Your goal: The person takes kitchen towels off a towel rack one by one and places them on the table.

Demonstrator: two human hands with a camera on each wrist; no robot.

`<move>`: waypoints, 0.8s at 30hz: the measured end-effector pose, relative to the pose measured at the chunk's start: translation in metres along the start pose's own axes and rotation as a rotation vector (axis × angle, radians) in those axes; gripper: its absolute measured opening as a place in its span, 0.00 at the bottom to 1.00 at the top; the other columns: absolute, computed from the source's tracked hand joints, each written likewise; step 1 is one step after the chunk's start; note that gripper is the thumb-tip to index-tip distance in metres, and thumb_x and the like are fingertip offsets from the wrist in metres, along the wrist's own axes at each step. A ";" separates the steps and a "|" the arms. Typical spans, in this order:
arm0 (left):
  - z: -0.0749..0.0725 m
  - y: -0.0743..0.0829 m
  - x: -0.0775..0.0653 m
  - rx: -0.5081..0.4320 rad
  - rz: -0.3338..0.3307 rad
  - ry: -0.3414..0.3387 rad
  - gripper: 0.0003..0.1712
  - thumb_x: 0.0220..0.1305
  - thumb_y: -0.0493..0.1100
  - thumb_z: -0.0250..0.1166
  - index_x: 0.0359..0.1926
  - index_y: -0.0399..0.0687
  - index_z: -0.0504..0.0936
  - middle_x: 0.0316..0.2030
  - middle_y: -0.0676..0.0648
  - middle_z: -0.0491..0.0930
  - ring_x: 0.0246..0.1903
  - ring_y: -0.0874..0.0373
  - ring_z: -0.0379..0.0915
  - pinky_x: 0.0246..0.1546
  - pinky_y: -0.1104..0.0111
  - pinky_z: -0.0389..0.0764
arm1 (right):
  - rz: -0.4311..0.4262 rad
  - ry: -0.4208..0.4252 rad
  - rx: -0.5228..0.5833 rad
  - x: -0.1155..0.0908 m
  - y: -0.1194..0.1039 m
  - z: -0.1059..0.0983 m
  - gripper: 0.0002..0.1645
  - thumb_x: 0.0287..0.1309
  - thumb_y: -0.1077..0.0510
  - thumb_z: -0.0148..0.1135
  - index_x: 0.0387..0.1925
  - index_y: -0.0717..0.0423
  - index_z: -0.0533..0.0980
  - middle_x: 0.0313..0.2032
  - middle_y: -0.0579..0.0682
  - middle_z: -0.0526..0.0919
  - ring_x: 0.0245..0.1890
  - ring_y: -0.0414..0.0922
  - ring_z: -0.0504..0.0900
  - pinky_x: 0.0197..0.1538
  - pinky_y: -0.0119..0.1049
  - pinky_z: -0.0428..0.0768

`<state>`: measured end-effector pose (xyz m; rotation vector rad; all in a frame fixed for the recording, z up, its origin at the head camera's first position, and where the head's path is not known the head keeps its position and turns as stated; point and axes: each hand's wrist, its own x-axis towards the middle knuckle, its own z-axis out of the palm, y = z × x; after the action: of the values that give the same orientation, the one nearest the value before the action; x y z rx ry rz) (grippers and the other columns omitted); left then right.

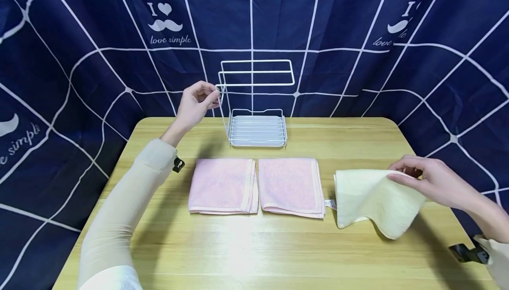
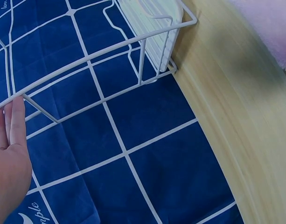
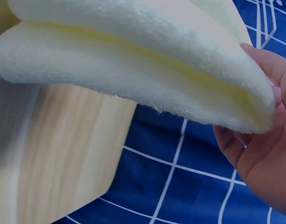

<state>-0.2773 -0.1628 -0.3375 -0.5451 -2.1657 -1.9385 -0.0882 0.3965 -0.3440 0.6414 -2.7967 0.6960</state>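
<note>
At the back of the table, my left hand (image 1: 196, 104) holds the upper left corner of a white wire rack (image 1: 258, 85). In the left wrist view, fingers of the left hand (image 2: 12, 177) meet the rack's wire (image 2: 89, 59). My right hand (image 1: 441, 181) pinches the right upper edge of a folded pale yellow towel (image 1: 370, 192); that side is lifted and the cloth sags. The right wrist view shows the towel's layers (image 3: 133, 70) between thumb and fingers. Two folded pink towels, a left one (image 1: 220, 186) and a right one (image 1: 288, 186), lie side by side in front of the rack.
A white ridged tray (image 1: 258, 131) forms the rack's base. Everything stands on a light wooden table (image 1: 238, 254) with rounded back corners. Dark blue cloth (image 1: 278, 16) with white lines hangs behind and at both sides. A white tag (image 1: 330, 203) sticks out by the yellow towel.
</note>
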 end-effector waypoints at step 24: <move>0.000 0.001 0.002 -0.017 -0.017 -0.009 0.08 0.75 0.34 0.65 0.47 0.30 0.80 0.32 0.53 0.84 0.32 0.63 0.84 0.42 0.74 0.93 | -0.017 -0.053 -0.045 0.031 0.057 0.047 0.09 0.59 0.63 0.77 0.37 0.46 0.86 0.31 0.37 0.84 0.31 0.24 0.74 0.31 0.18 0.72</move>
<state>-0.2785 -0.1627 -0.3363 -0.5415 -2.1685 -1.9680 -0.1454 0.4077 -0.3997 0.6842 -2.8430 0.6206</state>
